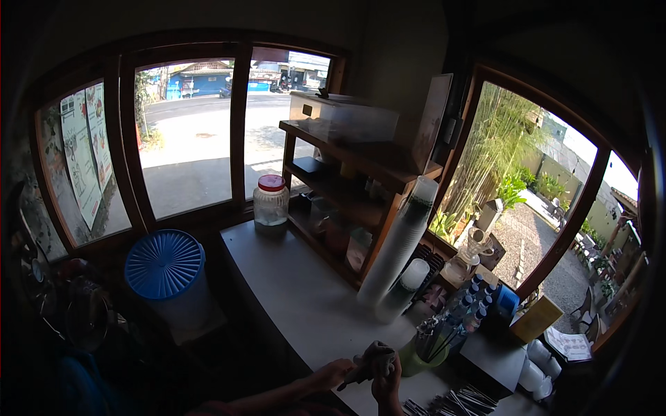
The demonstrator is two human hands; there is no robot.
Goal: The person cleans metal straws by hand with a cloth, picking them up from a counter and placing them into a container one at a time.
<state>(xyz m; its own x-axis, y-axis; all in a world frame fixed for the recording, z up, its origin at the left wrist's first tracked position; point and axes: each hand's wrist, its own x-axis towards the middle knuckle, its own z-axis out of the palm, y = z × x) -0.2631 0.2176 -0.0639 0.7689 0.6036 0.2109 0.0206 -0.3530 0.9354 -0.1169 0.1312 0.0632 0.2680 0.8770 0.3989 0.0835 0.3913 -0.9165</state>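
Both of my hands meet at the bottom centre, above the near edge of a pale countertop (291, 281). My right hand (386, 379) grips a crumpled greyish cloth (375, 356). Close at its left, my left hand (335, 373) is at the cloth's lower part, its fingers bent; a dark, narrow tip shows below them, too dim to name. Just right of the hands stands a green container (413, 359) with dark stirrers or straws in it. More thin sticks (463, 403) lie on the counter at the bottom.
Tall stacks of plastic cups (398, 244) stand beside a wooden shelf (359, 156). A red-lidded jar (271, 203) is at the counter's far end. Water bottles (468, 309) and a dark box (491, 361) are at the right. A blue-lidded bucket (165, 265) stands left of the counter.
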